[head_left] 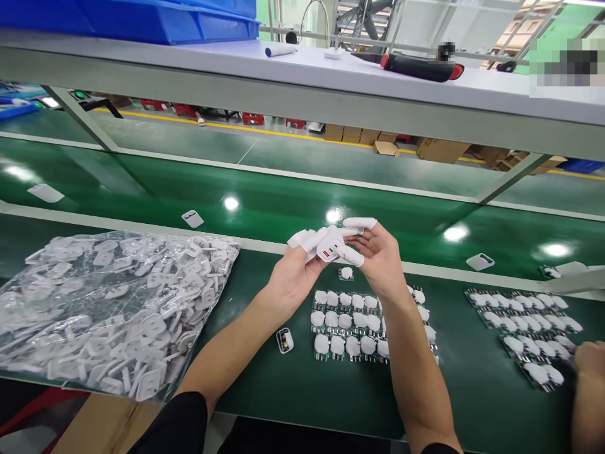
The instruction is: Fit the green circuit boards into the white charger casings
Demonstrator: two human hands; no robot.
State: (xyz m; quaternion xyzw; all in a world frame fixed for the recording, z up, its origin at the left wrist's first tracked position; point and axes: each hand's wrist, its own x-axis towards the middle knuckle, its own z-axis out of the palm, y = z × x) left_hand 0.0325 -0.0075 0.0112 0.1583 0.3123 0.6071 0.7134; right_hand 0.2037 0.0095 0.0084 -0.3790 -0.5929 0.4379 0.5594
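Note:
Both my hands, with white finger cots, are raised over the middle of the bench around a white charger. Its end face shows small port slots, one of them red. My left hand grips it from the left, fingers closed. From the right, my right hand pinches it with thumb and fingertips. Under the hands lie rows of circuit boards with white pads, partly hidden by my right forearm. One single board sits behind the rows. Near my left forearm stands a white housing with parts showing inside.
A clear plastic bag of white plastic parts covers the bench's left. More padded boards lie at right, beside another person's hand. Several white housings rest on the green belt. Overhead, a shelf carries blue bins.

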